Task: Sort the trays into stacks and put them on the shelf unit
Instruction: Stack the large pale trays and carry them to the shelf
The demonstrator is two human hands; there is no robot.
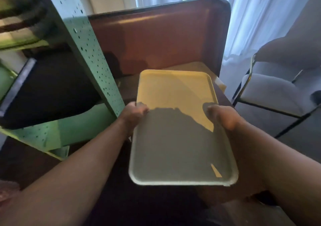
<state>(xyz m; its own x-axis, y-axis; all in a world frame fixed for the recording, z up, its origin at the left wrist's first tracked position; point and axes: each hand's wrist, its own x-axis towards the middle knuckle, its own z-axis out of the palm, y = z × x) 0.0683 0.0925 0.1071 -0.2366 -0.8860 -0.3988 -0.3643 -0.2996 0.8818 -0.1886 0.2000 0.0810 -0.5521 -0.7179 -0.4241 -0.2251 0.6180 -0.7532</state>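
I hold a pale yellow tray (175, 93) in front of me, level with its long side pointing away. My left hand (134, 112) grips its left rim and my right hand (223, 116) grips its right rim, thumbs on top. Beneath its far end lies another yellow tray (205, 67) on the dark table. A large brown tray (159, 40) stands upright behind them, leaning against the back. The green perforated shelf unit (90, 52) rises at the left, with dark trays (48, 90) on its shelf.
A grey upholstered chair (278, 87) with a dark metal frame stands at the right. White curtains (260, 8) hang behind. The dark table (125, 90) lies under the trays.
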